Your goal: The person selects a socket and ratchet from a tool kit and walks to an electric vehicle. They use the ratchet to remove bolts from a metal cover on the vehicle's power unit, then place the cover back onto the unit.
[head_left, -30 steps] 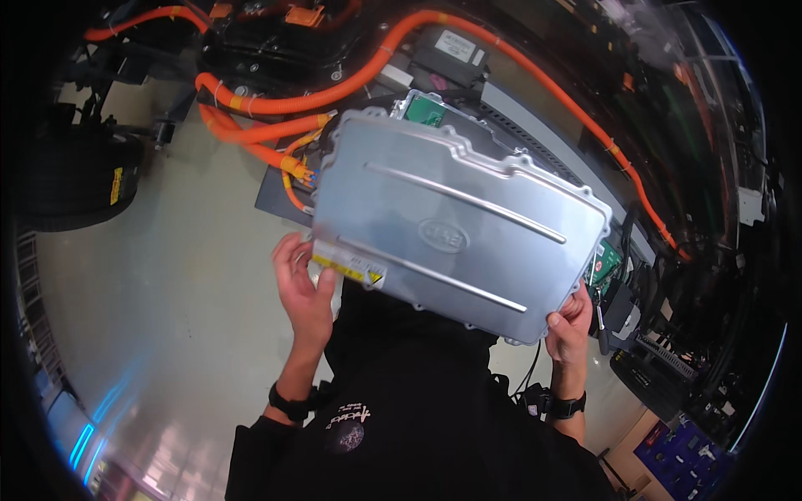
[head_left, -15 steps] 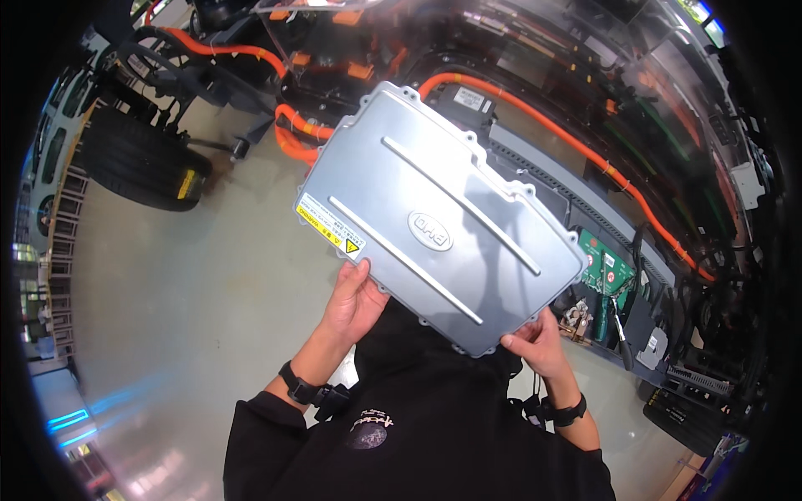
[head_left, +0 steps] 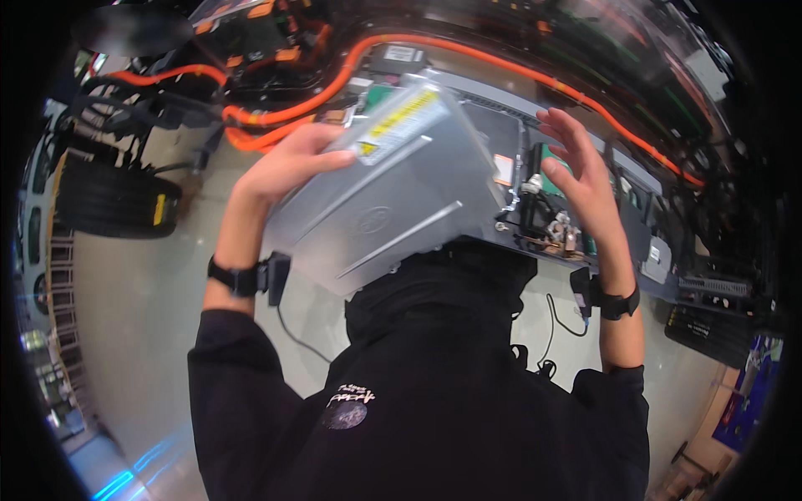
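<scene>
My left hand [head_left: 296, 163] grips a silver metal cover [head_left: 376, 213] by its edge, thumb beside a yellow warning label [head_left: 401, 121]. Motion slightly blurs the cover, which lies tilted in front of my body with two raised ribs and an oval emblem on its face. To its right, my right hand [head_left: 585, 179] is raised off the cover, fingers apart and holding nothing. Below that hand are metal tools or fittings [head_left: 561, 230], too small to name, and part of a green board [head_left: 547, 171]. The cover's far edge overlaps a dark equipment tray [head_left: 489, 125].
A thick orange cable [head_left: 468, 50] runs along the far side of the equipment. At left a black tyre [head_left: 117, 196] stands over the pale floor [head_left: 200, 334], with another tyre [head_left: 706, 334] at right. Thin black cords [head_left: 564, 321] hang near my right wrist.
The cover has turned and shifted left and away from me. My right hand has let go of it and lifted to the right; my left hand has moved farther up its edge.
</scene>
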`<state>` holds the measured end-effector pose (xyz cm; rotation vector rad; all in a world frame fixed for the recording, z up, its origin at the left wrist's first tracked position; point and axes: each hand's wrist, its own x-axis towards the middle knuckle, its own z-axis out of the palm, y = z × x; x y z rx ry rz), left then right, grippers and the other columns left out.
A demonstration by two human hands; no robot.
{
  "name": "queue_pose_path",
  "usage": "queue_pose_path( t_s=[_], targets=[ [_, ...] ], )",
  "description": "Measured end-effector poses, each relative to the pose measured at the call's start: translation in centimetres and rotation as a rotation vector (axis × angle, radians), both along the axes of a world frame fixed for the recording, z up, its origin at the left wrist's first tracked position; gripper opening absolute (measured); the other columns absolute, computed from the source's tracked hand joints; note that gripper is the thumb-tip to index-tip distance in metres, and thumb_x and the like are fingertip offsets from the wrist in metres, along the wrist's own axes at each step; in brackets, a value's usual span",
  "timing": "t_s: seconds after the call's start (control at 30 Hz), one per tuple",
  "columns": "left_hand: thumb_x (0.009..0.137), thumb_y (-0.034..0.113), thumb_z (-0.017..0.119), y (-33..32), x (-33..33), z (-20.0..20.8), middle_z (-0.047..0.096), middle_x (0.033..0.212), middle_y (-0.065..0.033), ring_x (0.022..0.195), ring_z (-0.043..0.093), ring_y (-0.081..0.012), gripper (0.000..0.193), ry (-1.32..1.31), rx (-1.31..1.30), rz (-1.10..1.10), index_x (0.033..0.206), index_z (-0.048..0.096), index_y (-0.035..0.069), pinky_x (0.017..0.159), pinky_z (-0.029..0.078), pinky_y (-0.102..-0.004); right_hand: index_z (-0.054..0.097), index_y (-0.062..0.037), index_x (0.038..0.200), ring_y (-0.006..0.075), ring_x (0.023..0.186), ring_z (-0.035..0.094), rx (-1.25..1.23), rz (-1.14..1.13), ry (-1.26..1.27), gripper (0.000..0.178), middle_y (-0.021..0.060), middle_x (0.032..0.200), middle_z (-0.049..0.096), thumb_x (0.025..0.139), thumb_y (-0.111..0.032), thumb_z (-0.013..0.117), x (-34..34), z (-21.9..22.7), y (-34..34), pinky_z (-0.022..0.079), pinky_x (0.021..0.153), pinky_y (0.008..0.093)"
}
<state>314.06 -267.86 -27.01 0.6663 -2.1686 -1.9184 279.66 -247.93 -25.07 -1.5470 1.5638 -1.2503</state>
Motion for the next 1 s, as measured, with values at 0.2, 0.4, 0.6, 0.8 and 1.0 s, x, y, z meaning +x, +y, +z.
queue_pose_path(
  t_s=[0.2,0.4,0.6,0.8,1.0],
  targets=[
    [0.094,0.022,0.066,-0.4,-5.5,-0.5,0.067,0.107,-0.0014,0.098,0.058,-0.0067,0.037,-0.063,0.154,-0.195,0.118,0.064,-0.005,0.088,0.046,-0.0237,0.051,0.0053,0.132,0.0115,0.104,0.06,0.324,0.143,-0.366,0.046,0.0089,0.119,0.064,0.093,-0.016,0.066,3.7,-2.9,-0.1,0.049,0.091,0.0278],
    [0.095,0.026,0.064,-1.0,-3.8,-2.5,0.065,0.108,-0.0074,0.102,0.059,-0.0127,0.038,-0.047,-0.313,0.087,0.121,0.06,-0.001,0.09,0.046,-0.0281,0.05,0.0062,0.132,0.0153,0.106,0.063,0.29,-0.122,-0.551,0.043,0.0125,0.12,0.064,0.095,-0.013,0.061,3.1,-6.2,1.7,0.049,0.093,0.03],
    [0.095,0.025,0.062,1.5,4.4,-6.9,0.057,0.127,-0.0133,0.112,0.056,-0.0198,0.049,-0.155,-0.461,0.569,0.134,0.046,-0.001,0.1,0.043,-0.0326,0.042,0.0062,0.139,0.0193,0.115,0.06,0.241,-0.371,-0.633,0.05,0.0151,0.129,0.059,0.098,-0.018,0.057,-1.1,-8.1,5.6,0.047,0.098,0.0309],
    [0.094,0.013,0.064,9.2,2.7,-11.0,0.05,0.132,-0.0139,0.103,0.057,-0.0166,0.072,0.227,0.456,0.606,0.147,0.018,0.0,0.092,0.048,-0.0312,0.043,0.0054,0.138,0.0182,0.112,0.062,0.227,-0.495,-0.75,0.047,0.0133,0.129,0.061,0.1,-0.018,0.057,-1.8,-10.3,3.9,0.049,0.099,0.0324],
    [0.087,-0.004,0.066,7.4,2.2,-13.0,0.059,0.114,-0.0068,0.095,0.059,-0.0092,0.059,0.246,0.406,0.747,0.14,0.04,-0.003,0.086,0.049,-0.0234,0.047,0.0018,0.137,0.0172,0.117,0.056,0.358,-0.495,-0.683,0.049,0.0091,0.13,0.058,0.1,-0.028,0.059,-3.1,-10.7,0.4,0.042,0.104,0.034]
  ],
)
